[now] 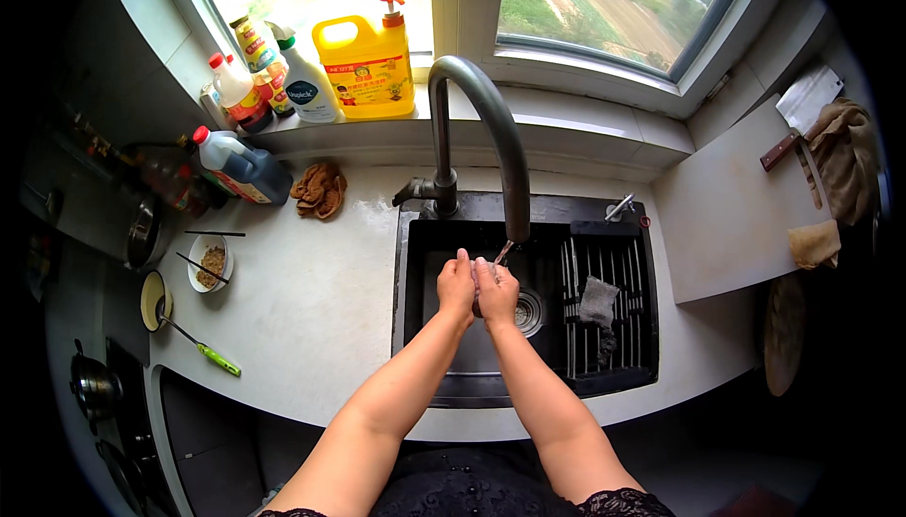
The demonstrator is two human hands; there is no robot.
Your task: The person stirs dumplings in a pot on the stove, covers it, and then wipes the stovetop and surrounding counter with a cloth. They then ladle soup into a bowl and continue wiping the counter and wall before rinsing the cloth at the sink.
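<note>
Over the black sink, my left hand and my right hand are pressed together with thumbs up and fingers curled inward. A thin stream of water falls from the dark grey tap onto them. Something pale and wet shows between the thumbs; whether it is an object or only water I cannot make out. The undersides of both hands are hidden. Just beyond my right hand lies the round drain. A grey scouring pad rests on the black rack at the sink's right.
Left on the counter are a brown cloth, a white bowl with chopsticks, a green-handled ladle and a blue-labelled jug. A yellow pump jug and spray bottle stand on the sill. A cutting board leans right.
</note>
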